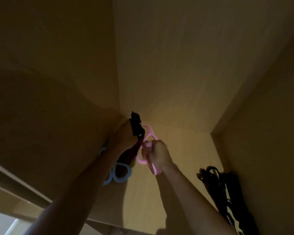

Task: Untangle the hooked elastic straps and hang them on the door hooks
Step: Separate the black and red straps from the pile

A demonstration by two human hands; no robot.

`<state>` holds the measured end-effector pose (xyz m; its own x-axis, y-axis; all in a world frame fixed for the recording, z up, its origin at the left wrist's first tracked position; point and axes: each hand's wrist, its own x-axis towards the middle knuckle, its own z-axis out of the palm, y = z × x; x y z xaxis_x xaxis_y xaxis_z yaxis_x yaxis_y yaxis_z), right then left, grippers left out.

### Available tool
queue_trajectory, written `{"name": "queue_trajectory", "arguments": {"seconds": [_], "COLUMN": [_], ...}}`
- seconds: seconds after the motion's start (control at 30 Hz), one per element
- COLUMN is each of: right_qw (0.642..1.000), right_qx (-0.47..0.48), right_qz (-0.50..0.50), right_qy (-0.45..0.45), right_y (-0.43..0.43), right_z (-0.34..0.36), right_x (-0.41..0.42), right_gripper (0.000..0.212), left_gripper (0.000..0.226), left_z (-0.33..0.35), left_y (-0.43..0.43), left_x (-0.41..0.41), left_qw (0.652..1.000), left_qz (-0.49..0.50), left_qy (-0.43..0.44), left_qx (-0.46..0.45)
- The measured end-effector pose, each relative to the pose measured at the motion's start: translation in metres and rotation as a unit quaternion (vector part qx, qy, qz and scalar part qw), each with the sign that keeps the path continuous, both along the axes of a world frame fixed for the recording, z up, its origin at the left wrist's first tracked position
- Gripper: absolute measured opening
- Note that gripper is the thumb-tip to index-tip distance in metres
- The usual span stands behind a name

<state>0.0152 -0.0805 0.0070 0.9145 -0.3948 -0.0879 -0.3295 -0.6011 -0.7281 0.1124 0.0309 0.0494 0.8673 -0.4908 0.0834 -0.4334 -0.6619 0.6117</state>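
**Holding two straps up by the door corner**

Our left hand curls round a black strap at the door panel edge. Our right hand, just beside, fists round the pink strap. More hanging black straps lie well right.

Matt, pale wood-look finish with faint vertical grain on the door panel. Smooth, rubbery-looking surface on the pink loop and the pale blue loops. Dull woven cloth, by the look of it, in the black strap. Matt black webbing, detail lost in shadow, in the hanging straps at right.
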Motion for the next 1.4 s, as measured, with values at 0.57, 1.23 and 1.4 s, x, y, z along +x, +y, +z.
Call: {"name": "queue_trajectory", "arguments": {"seconds": [0.57, 1.23, 1.4], "right_qw": [0.995, 0.967, 0.995], "right_qx": [0.052, 0.189, 0.069], "right_qz": [-0.077, -0.062, 0.002], "right_qy": [-0.041, -0.162, -0.075], "right_y": [-0.025, -0.072, -0.086], "right_z": [0.052, 0.107, 0.109], "right_x": [0.001, -0.023, -0.036], "right_gripper": [0.014, 0.016, 0.019], "left_gripper": [0.024, 0.013, 0.045], "left_z": [0.072, 0.092, 0.083], "left_y": [-0.022, -0.011, -0.017], "left_x": [-0.012, 0.003, -0.003], "left_qw": [0.979, 0.992, 0.980], "left_qz": [-0.026, -0.110, -0.152], "left_qy": [0.160, 0.052, -0.052], "left_qx": [-0.122, -0.017, 0.117]}}
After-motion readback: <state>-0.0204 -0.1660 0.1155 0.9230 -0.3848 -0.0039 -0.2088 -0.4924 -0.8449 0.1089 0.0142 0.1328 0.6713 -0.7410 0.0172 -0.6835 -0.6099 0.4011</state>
